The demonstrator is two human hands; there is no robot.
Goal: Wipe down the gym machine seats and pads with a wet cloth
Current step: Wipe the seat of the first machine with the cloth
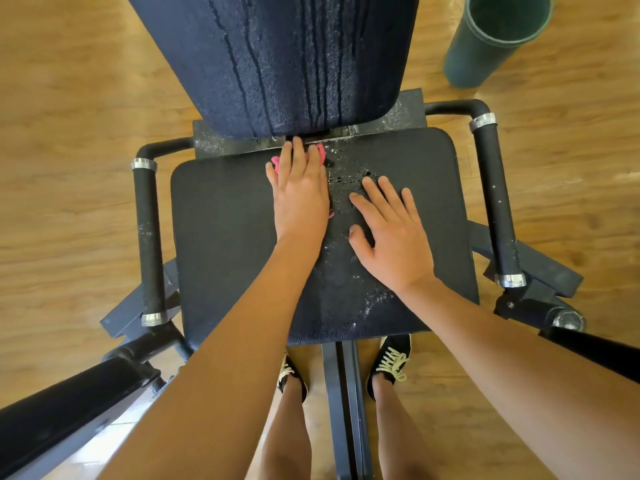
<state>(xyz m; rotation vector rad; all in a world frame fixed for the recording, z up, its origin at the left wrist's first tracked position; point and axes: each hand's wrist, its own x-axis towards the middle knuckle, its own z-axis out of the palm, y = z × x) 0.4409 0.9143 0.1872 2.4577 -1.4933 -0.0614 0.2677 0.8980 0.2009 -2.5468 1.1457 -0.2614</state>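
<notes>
Pink cloth (pixel 320 152) pressed under left hand (pixel 300 195) on seat (pixel 225 244)

The seat (pixel 235 258) and back pad (pixel 277 64) are grainy matt black vinyl beaded with water, the cloth (pixel 276 163) fuzzy pink fabric, the floor (pixel 69 98) smooth, faintly glossy wood.

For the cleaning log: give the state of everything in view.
Seat: droplets across the middle and back.
Backrest: streaked with water runs.
Cloth: at the seat's back edge, under the left hand.
Left hand: flat, pressing the cloth.
Right hand: flat on the seat, fingers spread.
Bin: upright on the floor.
</notes>
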